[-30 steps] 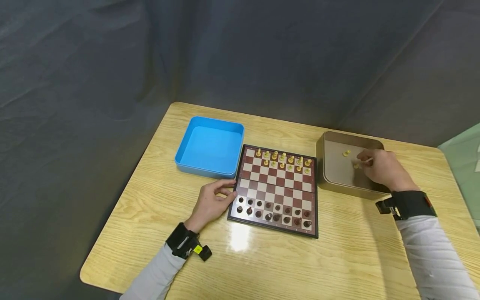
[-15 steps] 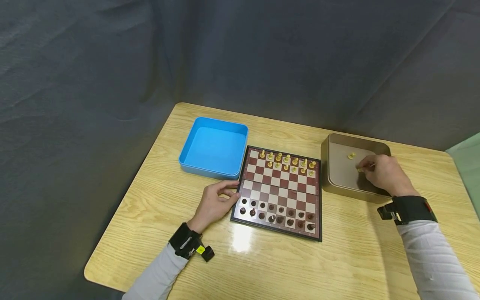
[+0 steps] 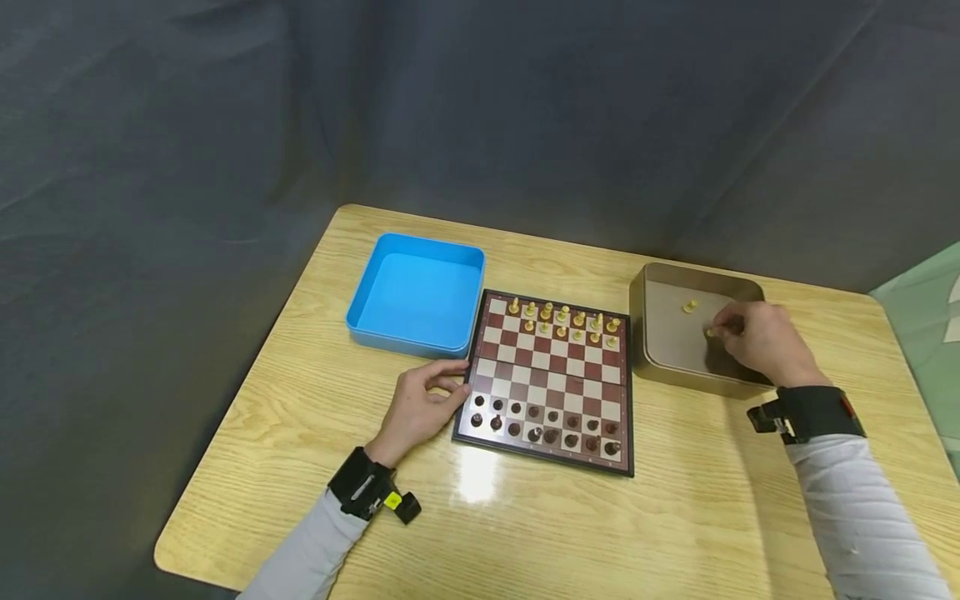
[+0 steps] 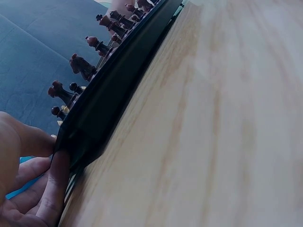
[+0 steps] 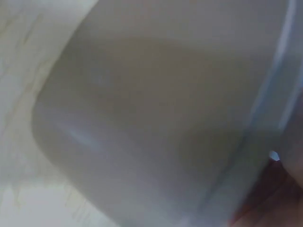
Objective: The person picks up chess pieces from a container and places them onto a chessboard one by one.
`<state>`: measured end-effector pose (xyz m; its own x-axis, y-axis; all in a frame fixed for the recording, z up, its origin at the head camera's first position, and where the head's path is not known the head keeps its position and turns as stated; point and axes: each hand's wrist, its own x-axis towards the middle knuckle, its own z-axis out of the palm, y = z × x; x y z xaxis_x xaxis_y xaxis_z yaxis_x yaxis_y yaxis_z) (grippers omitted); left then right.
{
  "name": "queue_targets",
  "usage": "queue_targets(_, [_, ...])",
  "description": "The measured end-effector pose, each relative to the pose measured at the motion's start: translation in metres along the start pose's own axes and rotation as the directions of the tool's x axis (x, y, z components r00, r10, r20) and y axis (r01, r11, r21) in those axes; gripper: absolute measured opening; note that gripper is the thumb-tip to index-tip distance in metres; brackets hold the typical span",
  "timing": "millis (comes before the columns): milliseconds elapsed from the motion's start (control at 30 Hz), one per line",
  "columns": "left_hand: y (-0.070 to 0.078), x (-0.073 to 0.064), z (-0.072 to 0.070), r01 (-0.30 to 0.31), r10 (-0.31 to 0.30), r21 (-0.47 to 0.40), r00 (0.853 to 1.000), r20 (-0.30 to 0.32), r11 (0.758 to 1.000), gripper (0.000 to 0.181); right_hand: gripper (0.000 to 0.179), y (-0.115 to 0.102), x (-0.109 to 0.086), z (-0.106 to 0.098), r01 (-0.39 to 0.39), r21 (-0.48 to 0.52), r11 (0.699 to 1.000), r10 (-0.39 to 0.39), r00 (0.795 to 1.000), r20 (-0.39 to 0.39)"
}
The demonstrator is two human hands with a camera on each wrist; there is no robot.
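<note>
My left hand [image 3: 422, 408] rests at the left edge of the chessboard [image 3: 551, 375], its thumb and index finger touching the rim. In the left wrist view, its fingers [image 4: 57, 184] lie against the dark side of the board near a corner. My right hand [image 3: 761, 337] reaches into the brown tin [image 3: 675, 371] and pinches a small yellow chess piece [image 3: 708, 332], mostly covered by the fingertips. Another yellow chess piece [image 3: 690, 307] lies loose in the tin. Yellow pieces [image 3: 563, 313] stand in two rows on the board's far side, dark pieces [image 3: 551, 436] in two rows on the near side.
A blue tray [image 3: 416, 292] with raised walls stands left of the board's far corner. The brown tin sits close to the board's right edge. Behind the wooden table [image 3: 315, 350] hangs a dark curtain [image 3: 525, 125].
My right hand stays low in the tin, its fingers shifting slightly at the yellow chess piece. The left hand keeps its place at the board. The head view sways a little sideways.
</note>
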<state>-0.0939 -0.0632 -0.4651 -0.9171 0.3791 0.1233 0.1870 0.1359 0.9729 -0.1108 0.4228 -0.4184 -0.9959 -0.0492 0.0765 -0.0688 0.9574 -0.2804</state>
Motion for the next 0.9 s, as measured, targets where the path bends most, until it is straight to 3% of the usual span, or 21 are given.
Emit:
queue_targets(200, [0.001, 0.0, -0.001, 0.0, 0.0, 0.005, 1.0, 0.0, 1.0, 0.034, 0.007, -0.01, 0.002, -0.013, 0.037, -0.015, 0.999, -0.038, 0.998, -0.053])
queue_targets(400, [-0.001, 0.001, 0.001, -0.004, 0.004, 0.008, 1.0, -0.003, 1.0, 0.035, 0.006, -0.034, 0.004, -0.028, 0.121, -0.007, 0.993, -0.121, 0.984, -0.132])
queue_targets(667, [0.004, 0.001, 0.0, 0.008, -0.008, 0.009, 1.0, 0.005, 1.0, 0.034, 0.012, -0.083, 0.017, -0.026, 0.281, -0.017, 0.96, -0.278, 0.939, -0.203])
queue_targets(900, [0.005, 0.0, 0.0, 0.021, -0.021, 0.01, 1.0, 0.01, 1.0, 0.034, 0.016, -0.124, 0.028, -0.016, 0.378, 0.01, 0.926, -0.37, 0.91, -0.187])
